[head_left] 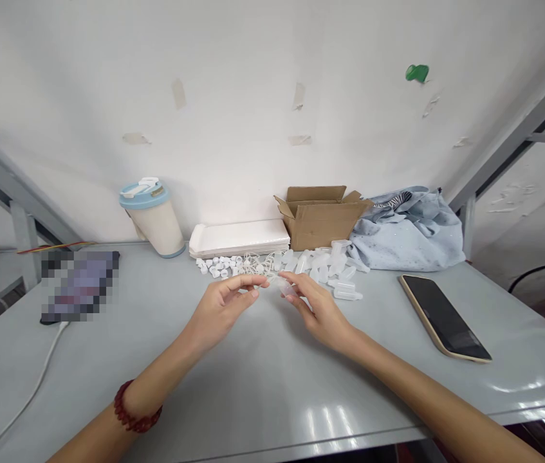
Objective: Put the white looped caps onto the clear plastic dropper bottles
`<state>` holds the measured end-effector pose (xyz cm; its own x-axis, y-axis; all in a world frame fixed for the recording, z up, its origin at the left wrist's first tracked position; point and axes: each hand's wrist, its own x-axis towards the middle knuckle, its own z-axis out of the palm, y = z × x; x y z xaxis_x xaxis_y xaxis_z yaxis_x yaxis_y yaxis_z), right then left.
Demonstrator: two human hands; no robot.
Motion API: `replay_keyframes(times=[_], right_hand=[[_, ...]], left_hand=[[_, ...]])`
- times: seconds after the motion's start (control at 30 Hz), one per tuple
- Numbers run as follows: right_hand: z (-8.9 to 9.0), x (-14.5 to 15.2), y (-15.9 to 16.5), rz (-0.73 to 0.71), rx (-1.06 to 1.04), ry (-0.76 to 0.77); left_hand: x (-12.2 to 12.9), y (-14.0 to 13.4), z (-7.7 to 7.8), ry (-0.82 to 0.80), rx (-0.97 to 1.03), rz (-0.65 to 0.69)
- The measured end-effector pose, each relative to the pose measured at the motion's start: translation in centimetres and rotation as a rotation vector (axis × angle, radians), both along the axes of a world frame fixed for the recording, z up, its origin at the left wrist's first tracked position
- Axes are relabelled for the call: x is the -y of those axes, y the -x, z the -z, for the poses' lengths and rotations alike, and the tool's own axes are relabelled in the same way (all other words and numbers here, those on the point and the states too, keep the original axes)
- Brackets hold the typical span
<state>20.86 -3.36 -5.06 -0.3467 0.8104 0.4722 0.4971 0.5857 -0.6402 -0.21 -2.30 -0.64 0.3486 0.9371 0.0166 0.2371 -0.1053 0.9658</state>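
A small translucent plastic bottle (282, 286) is in my right hand (320, 312), pinched between the thumb and fingers above the table. My left hand (224, 307) is at the bottle's left end, its thumb and index finger close together. A thin whitish piece shows at the left index fingertip; what it is stays unclear. Just behind my hands lie several white caps (219, 265), a pile of thin white looped pieces (251, 263) and several more translucent bottles (347, 292).
Against the wall are a cream tumbler (156, 225) with a blue lid, a stack of white boards or envelopes (240, 238), an open cardboard box (325, 225) and a light-blue cloth bag (407, 238). A phone (446, 318) lies right; a blurred device (82, 286) with a cable (43, 370) lies left.
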Motion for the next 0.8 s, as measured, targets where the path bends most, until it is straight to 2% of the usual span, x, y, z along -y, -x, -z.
replay_keyframes(times=[0.17, 0.3, 0.5, 0.63, 0.8], right_hand=[[-0.1, 0.1, 0.0, -0.027, -0.021, -0.010], [-0.1, 0.6, 0.4, -0.103, -0.043, 0.021], [-0.1, 1.4, 1.0, -0.193, -0.089, 0.093], [-0.1, 1.5, 0.9, -0.141, -0.050, 0.046], [-0.1, 1.7, 1.0, -0.161, 0.004, 0.000]], left_hand=[[0.1, -0.4, 0.5, -0.063, -0.035, -0.019], [0.3, -0.9, 0.9, -0.077, -0.095, -0.021], [0.9, -1.5, 0.6, -0.200, -0.220, 0.027], [0.8, -1.4, 0.6, -0.157, -0.174, 0.022], [0.3, -1.0, 0.7, -0.021, -0.086, 0.067]])
